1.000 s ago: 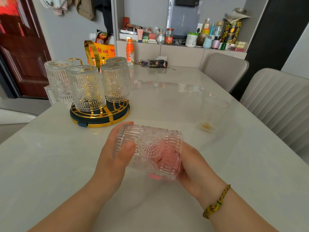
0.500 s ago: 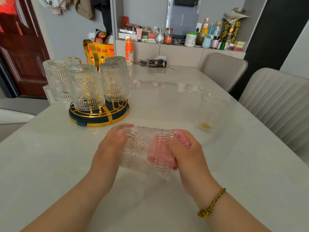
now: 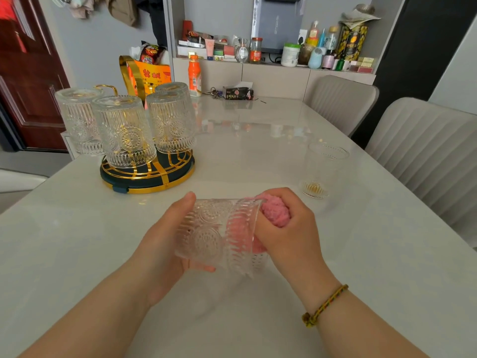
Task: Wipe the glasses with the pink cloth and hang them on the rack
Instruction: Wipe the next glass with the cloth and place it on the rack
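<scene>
Glass (image 3: pixel 219 233): patterned, clear, lying on its side at lower centre of the frame, mouth toward the right. Whether it touches the table (image 3: pixel 258 140) or is held just above it cannot be told.

Left hand (image 3: pixel 160 244): wrapped round the base end, thumb across the top, fingers curled beneath. Right hand (image 3: pixel 286 228): closed in a fist round the bunched pink cloth (image 3: pixel 275 211), with part of the cloth pushed in through the mouth and part bulging outside the rim.

Step in hand, as judged: wiping the inside wall.

Procedure:
1. Grip the base end firmly with the left hand. The relief pattern likely gives good purchase, but a damp wall may slip.
2. Turn the glass with the left hand while the right presses the cloth against the inner wall, so the whole circumference is covered.
3. Push the wad to the bottom; the inner base is the part most easily missed.
4. Avoid levering the fist against the rim, as thin glass may chip there.
5. Wipe the outside last, working into the grooves.

Destination: the gold rack (image 3: pixel 147 177) at left of centre, where several hung glasses (image 3: pixel 124 133) stand inverted. Lower the wiped glass mouth down without knocking its neighbours.

A plain glass (image 3: pixel 322 171) stands upright at right, well apart from the hands
</scene>
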### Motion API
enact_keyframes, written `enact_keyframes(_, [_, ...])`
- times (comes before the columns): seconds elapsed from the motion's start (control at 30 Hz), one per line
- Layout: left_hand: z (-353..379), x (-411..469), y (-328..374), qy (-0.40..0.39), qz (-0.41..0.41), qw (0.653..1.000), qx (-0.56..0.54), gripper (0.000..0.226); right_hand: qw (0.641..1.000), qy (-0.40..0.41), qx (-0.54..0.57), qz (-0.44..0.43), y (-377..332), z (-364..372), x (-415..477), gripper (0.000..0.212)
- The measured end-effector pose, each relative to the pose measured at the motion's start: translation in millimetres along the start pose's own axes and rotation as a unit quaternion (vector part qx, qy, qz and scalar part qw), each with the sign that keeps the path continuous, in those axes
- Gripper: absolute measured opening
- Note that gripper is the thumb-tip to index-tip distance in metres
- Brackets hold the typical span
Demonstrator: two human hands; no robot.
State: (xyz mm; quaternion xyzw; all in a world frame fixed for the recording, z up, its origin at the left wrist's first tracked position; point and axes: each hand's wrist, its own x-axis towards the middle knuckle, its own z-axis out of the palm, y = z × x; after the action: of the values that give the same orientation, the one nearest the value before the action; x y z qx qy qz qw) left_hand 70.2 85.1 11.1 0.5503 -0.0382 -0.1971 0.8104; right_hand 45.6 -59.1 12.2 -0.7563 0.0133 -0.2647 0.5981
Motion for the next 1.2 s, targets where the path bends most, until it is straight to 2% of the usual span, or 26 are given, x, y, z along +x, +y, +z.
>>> enact_keyframes(0.07, [-1, 1, -2, 0.034, 0.052, 0.998, -0.004, 0.037, 0.999, -0.004, 0.011, 0.037, 2, 2, 0, 0.019])
enact_keyframes(0.13, [-5, 4, -5, 0.083, 0.123, 0.989, 0.013, 0.024, 0.995, -0.032, 0.026, 0.094, 4, 4, 0, 0.016])
enact_keyframes(0.2, [-8, 5, -5, 0.101, 0.196, 0.974, 0.053, 0.026, 0.982, -0.063, 0.065, 0.167, 8, 5, 0, 0.012])
enact_keyframes(0.27, [-9, 4, -7, 0.098, 0.244, 0.962, 0.068, 0.03, 0.953, -0.098, 0.144, 0.248, 9, 7, -1, 0.007])
enact_keyframes(0.33, [-11, 6, -8, 0.093, 0.259, 0.96, 0.058, 0.026, 0.919, -0.132, 0.216, 0.302, 8, 8, -2, 0.026])
enact_keyframes(0.4, [-10, 8, -9, 0.091, 0.242, 0.965, 0.035, 0.02, 0.917, -0.134, 0.215, 0.309, 8, 9, -5, 0.032])
enact_keyframes(0.47, [-8, 8, -8, 0.07, 0.177, 0.982, 0.012, 0.019, 0.948, -0.077, 0.158, 0.266, 10, 9, -3, 0.024])
enact_keyframes(0.53, [-5, 6, -4, 0.029, 0.097, 0.994, 0.043, 0.032, 0.979, 0.003, 0.094, 0.179, 8, 3, 1, 0.015])
enact_keyframes(0.57, [-4, 5, -3, -0.002, 0.059, 0.996, 0.069, 0.042, 0.99, 0.025, 0.062, 0.125, 6, 0, 4, 0.018])
enact_keyframes(0.63, [-5, 1, 1, -0.048, -0.005, 0.995, 0.082, 0.057, 0.999, 0.032, 0.003, 0.035, -1, -5, 5, 0.021])
enact_keyframes(0.7, [-4, -1, 4, -0.049, -0.042, 0.996, 0.058, 0.058, 1.0, 0.02, -0.023, -0.002, -1, -4, 3, 0.016])
enact_keyframes(0.77, [-2, -2, 4, -0.004, -0.036, 0.999, 0.04, 0.046, 1.0, 0.009, -0.023, 0.018, 5, 1, 2, 0.015])
enact_keyframes(0.87, [2, 1, -1, 0.058, 0.023, 0.997, 0.039, 0.033, 0.993, -0.015, 0.036, 0.111, 11, 3, 5, 0.017])
enact_keyframes(0.97, [5, 5, -5, 0.107, 0.1, 0.989, 0.029, 0.027, 0.964, -0.048, 0.136, 0.223, 10, 2, 6, 0.004])
enact_keyframes(1.0, [6, 5, -5, 0.118, 0.121, 0.985, 0.036, 0.025, 0.95, -0.069, 0.173, 0.252, 10, 3, 5, 0.009])
enact_keyframes(1.1, [1, 8, -8, 0.111, 0.16, 0.98, 0.028, 0.01, 0.923, -0.113, 0.218, 0.297, 9, 4, 1, 0.019])
enact_keyframes(1.13, [-1, 8, -8, 0.095, 0.15, 0.984, 0.029, 0.013, 0.926, -0.108, 0.21, 0.295, 10, 6, 0, 0.02])
enact_keyframes(1.2, [-4, 8, -7, 0.041, 0.098, 0.993, 0.042, 0.029, 0.954, -0.042, 0.167, 0.245, 13, 5, 1, 0.02])
